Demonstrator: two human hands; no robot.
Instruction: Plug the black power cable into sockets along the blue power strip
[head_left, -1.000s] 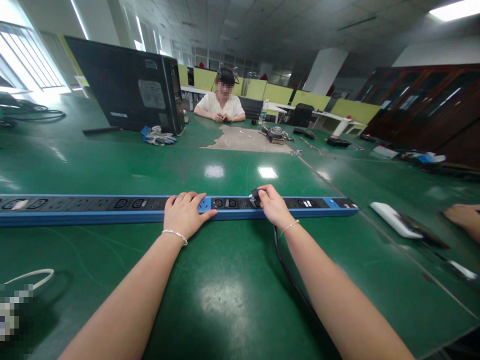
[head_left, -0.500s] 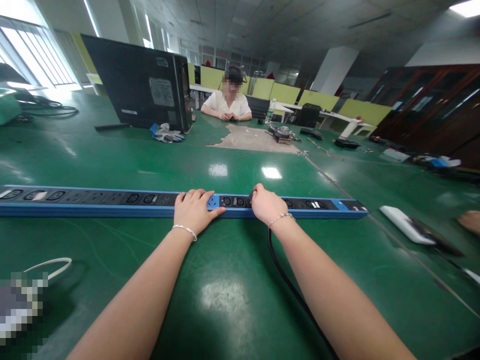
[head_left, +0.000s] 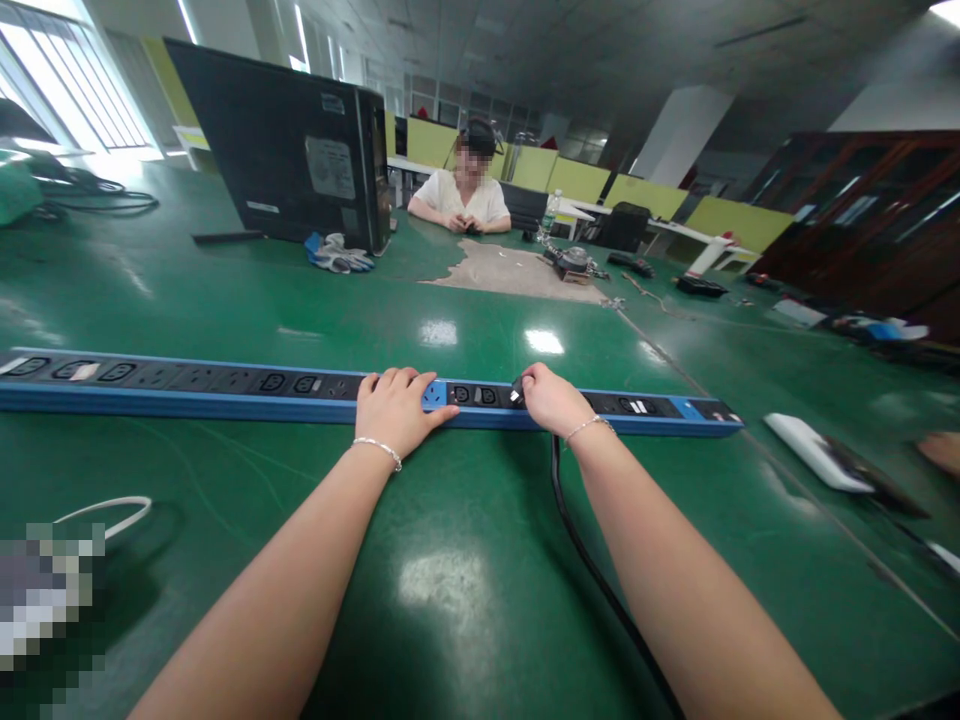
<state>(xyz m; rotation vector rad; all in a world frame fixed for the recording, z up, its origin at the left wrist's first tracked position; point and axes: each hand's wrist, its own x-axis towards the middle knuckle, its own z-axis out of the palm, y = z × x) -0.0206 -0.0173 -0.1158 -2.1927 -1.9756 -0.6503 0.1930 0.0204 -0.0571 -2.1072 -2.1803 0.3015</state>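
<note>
A long blue-and-black power strip (head_left: 240, 399) lies across the table in front of me, with a row of several sockets facing up. My left hand (head_left: 396, 405) grips it near the middle, fingers bent over the far edge and thumb along the near side, beside a blue socket (head_left: 433, 395). Further right, my right hand (head_left: 556, 398) is closed around a black plug (head_left: 517, 392). The plug's metal prongs show to the left of my fingers, just over the strip, out of the socket. A black cable (head_left: 581, 545) runs from under that hand toward me.
Across the green table (head_left: 300, 620) sits a person (head_left: 471, 190). A black computer case (head_left: 300, 150) and gloves (head_left: 337, 254) stand at the back left. To the right lie a white device (head_left: 814, 452) and part of another hand (head_left: 941, 450). A pale cable loop (head_left: 124, 510) is at left.
My right hand has shifted slightly right and tilted, and the plug's prongs now show above the strip. My left hand keeps its place on the strip. The view has shifted a little.
</note>
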